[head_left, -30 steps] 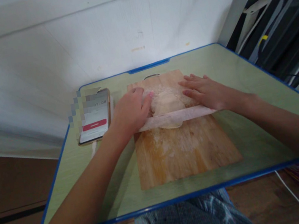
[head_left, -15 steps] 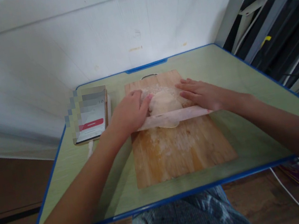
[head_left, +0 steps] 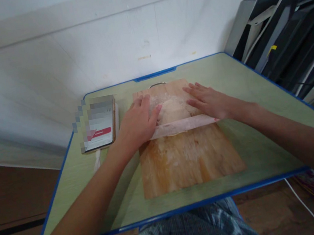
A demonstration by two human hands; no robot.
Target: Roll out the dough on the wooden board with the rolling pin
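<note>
The left hand (head_left: pixel 138 121) and the right hand (head_left: pixel 208 101) are lying flat over the two ends of a pale rolling pin (head_left: pixel 182 125), with the fingers stretching forward. Under the pin, a flat piece of dough (head_left: pixel 171 109) is lying on a wooden board (head_left: pixel 193 168); most of it is showing on the far side, and a thin edge is coming out on the near side. White flour (head_left: pixel 171 155) is covering parts of the board, which is resting on a green bench (head_left: pixel 249 89). A phone (head_left: pixel 101 130) is sitting left of the board, and a white wall (head_left: pixel 120 47) is rising behind the bench.
</note>
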